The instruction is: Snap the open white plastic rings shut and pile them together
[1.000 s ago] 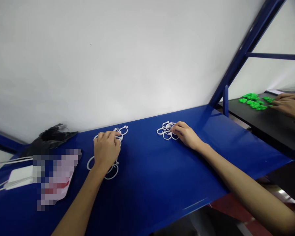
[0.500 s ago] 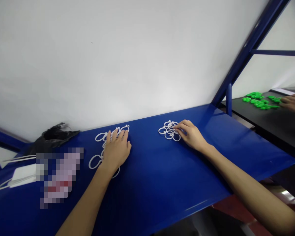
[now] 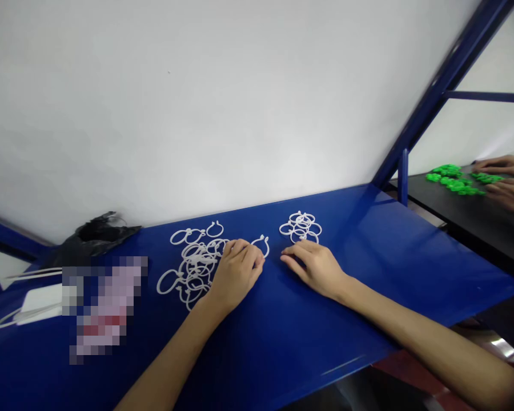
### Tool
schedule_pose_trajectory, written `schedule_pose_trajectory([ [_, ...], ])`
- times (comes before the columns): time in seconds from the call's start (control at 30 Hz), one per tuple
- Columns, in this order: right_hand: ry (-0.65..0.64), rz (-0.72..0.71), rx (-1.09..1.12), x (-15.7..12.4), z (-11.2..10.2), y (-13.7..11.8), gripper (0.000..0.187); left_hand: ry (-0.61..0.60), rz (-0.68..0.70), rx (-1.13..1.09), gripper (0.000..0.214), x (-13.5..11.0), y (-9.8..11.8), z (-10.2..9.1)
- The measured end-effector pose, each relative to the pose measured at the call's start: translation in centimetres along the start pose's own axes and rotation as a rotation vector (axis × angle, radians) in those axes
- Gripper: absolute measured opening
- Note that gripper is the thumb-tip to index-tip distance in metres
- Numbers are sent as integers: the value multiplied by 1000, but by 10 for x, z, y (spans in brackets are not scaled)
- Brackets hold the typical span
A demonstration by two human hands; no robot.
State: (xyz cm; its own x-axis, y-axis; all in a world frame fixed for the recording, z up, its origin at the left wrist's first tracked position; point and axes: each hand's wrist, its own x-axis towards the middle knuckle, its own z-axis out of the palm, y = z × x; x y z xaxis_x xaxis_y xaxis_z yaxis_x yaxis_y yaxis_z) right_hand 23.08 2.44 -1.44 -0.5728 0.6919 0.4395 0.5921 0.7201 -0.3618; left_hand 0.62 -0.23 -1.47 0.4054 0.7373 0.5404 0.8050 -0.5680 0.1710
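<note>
My left hand (image 3: 237, 268) has its fingers closed on a white open ring (image 3: 266, 246) with small knobs at its ends, which sticks out past the fingertips. Beside that hand lies a loose pile of similar white rings (image 3: 197, 265), partly hidden behind the hand and wrist. Nothing shows in my right hand (image 3: 312, 265); its thumb and fingers are apart, just in front of a smaller cluster of white rings (image 3: 300, 228). The near edge of this cluster is covered by the fingers.
Everything lies on a blue table (image 3: 282, 337) against a white wall. At the left are a black plastic bag (image 3: 98, 231), a white flat item with a cord (image 3: 40, 305) and a blurred-out pink item (image 3: 111, 308). At right, another person's hands (image 3: 512, 185) handle green pieces (image 3: 456, 185) on a black table.
My left hand has moved right from the big pile, bringing a ring with it. My right hand has drawn back from the small cluster towards me and let go of it.
</note>
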Motion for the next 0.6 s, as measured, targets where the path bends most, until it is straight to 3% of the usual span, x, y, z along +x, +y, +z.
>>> schedule_pose_trajectory([
  [0.1,-15,159,208,-2,6,-10,21,64,97,-11,17,-1,17,-1],
  [0.27,-21,207,434,-1,5,-11,11,60,207,-11,10,-4,33,4],
  [0.33,-6,211,401,-1,4,-9,9,112,123,-104,3,-5,34,4],
  [0.43,-45,168,391,-3,2,-7,7,144,-153,-284,19,-4,33,1],
  [0.5,-85,117,425,-4,1,-7,7,34,-294,-432,22,-2,32,-3],
  [0.6,-115,59,407,-6,1,-6,8,-131,-359,-593,19,0,33,-6],
])
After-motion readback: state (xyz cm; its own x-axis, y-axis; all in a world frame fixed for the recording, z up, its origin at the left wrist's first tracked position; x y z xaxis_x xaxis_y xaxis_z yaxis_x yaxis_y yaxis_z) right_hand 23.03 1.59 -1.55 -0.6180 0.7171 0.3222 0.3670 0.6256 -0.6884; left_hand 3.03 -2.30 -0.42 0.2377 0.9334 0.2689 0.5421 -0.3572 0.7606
